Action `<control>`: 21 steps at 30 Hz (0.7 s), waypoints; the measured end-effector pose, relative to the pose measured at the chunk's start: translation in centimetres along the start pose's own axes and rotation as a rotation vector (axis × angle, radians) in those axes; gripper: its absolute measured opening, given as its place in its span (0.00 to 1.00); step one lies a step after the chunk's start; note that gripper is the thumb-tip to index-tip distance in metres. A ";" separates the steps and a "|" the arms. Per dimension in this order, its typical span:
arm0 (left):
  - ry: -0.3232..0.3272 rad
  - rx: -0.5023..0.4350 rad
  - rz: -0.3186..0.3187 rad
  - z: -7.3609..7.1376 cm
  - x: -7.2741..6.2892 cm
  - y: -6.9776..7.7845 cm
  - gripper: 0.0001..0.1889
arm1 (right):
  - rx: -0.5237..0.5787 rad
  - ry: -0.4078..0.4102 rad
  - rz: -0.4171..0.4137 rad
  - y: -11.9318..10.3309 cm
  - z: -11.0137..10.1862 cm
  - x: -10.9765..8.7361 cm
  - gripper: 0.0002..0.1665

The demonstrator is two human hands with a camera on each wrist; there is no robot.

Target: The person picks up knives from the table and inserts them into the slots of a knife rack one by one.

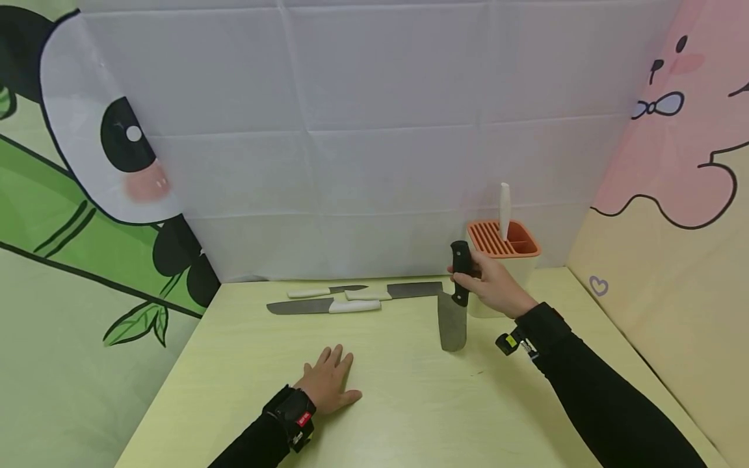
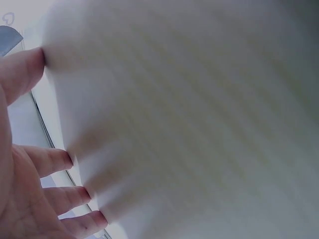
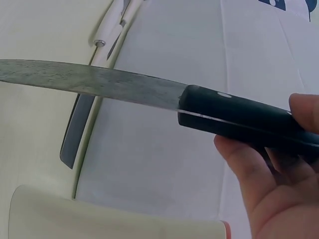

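A black-handled knife [image 1: 453, 322] with a broad grey blade hangs point down in my right hand [image 1: 497, 286], whose fingers and thumb grip the handle. In the right wrist view the same knife [image 3: 99, 82] runs across the frame, blade to the left. Just beside that hand stands a cream knife block [image 1: 512, 270] with an orange slotted top and a white handle [image 1: 504, 211] sticking up from it. My left hand [image 1: 328, 383] rests on the table with its fingers spread, holding nothing; the left wrist view shows its fingertips [image 2: 79, 194] touching the surface.
Near the back wall lie a small white-handled knife [image 1: 310, 293], a broad-bladed knife with a pale handle [image 1: 409, 290] and a larger white-handled knife [image 1: 316, 306]. Behind the pale yellow table [image 1: 409, 416] hangs a white cloth wall [image 1: 380, 162]; printed panels flank it.
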State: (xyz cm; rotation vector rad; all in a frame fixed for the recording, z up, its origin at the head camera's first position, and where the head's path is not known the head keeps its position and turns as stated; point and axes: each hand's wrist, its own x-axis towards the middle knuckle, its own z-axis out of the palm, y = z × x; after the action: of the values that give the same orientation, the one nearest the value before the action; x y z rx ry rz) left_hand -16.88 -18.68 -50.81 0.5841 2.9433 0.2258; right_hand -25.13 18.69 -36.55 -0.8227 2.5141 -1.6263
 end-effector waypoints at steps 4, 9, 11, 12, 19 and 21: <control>0.011 0.002 0.005 0.1 0.0 0.1 0.42 | -0.043 0.010 0.003 -0.8 -0.1 -0.1 0.34; 0.016 0.007 0.002 0.1 -0.1 0.0 0.43 | -0.069 0.062 -0.018 -2.3 -0.7 -0.2 0.32; 0.019 0.007 0.002 0.1 -0.1 0.0 0.42 | -0.095 0.097 -0.039 -2.9 -0.9 -0.2 0.30; 0.019 0.008 0.001 0.1 -0.1 0.0 0.42 | -0.115 0.117 -0.052 -3.2 -0.9 -0.3 0.29; 0.012 0.018 0.005 0.0 -0.2 0.0 0.43 | -0.241 0.263 -0.129 -4.8 -1.6 -0.9 0.31; 0.010 0.018 0.003 0.0 -0.2 0.1 0.42 | -0.256 0.303 -0.149 -5.5 -1.8 -1.1 0.32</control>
State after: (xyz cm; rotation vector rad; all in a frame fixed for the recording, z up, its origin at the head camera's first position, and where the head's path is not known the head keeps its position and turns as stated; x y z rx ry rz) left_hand -16.69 -18.70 -50.76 0.5911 2.9576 0.2035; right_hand -22.49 19.04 -31.33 -0.8607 2.9876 -1.5994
